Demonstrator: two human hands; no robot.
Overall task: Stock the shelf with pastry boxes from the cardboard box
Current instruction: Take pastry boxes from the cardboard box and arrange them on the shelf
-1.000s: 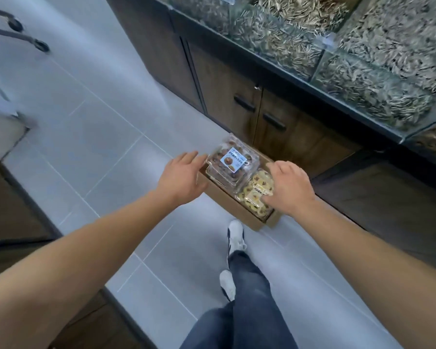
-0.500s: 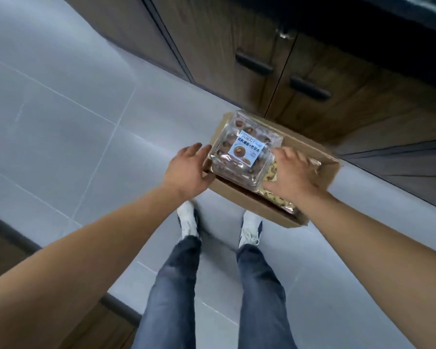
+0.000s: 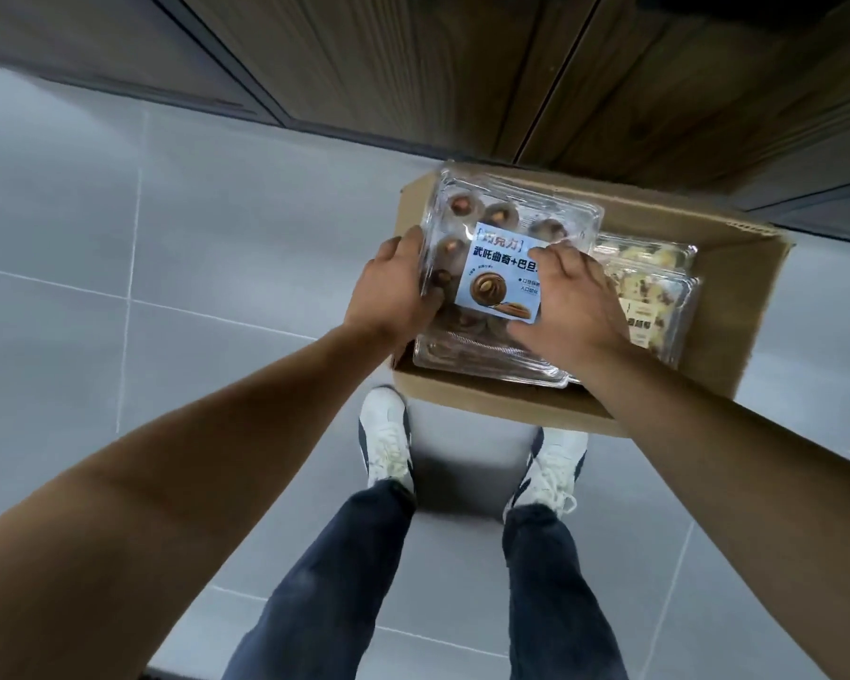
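Note:
An open cardboard box (image 3: 737, 306) sits on the grey tiled floor in front of my feet. On top in its left half lies a clear plastic pastry box (image 3: 506, 228) of brown cookies with a light blue label. My left hand (image 3: 393, 292) grips its left edge. My right hand (image 3: 570, 306) lies on its lid and right side, fingers spread over the label. Another clear pastry box (image 3: 658, 287) with pale cookies lies lower in the right half of the cardboard box, partly hidden by my right hand.
Dark wooden cabinet doors (image 3: 413, 66) rise just behind the cardboard box. My white shoes (image 3: 386, 439) and legs in dark jeans stand close against the box's near side. Grey floor tiles (image 3: 119, 238) stretch to the left.
The view has tilted down and closer to the box. Both hands have closed in on the top pastry box: the left moved from the cardboard edge to it, the right came onto its lid.

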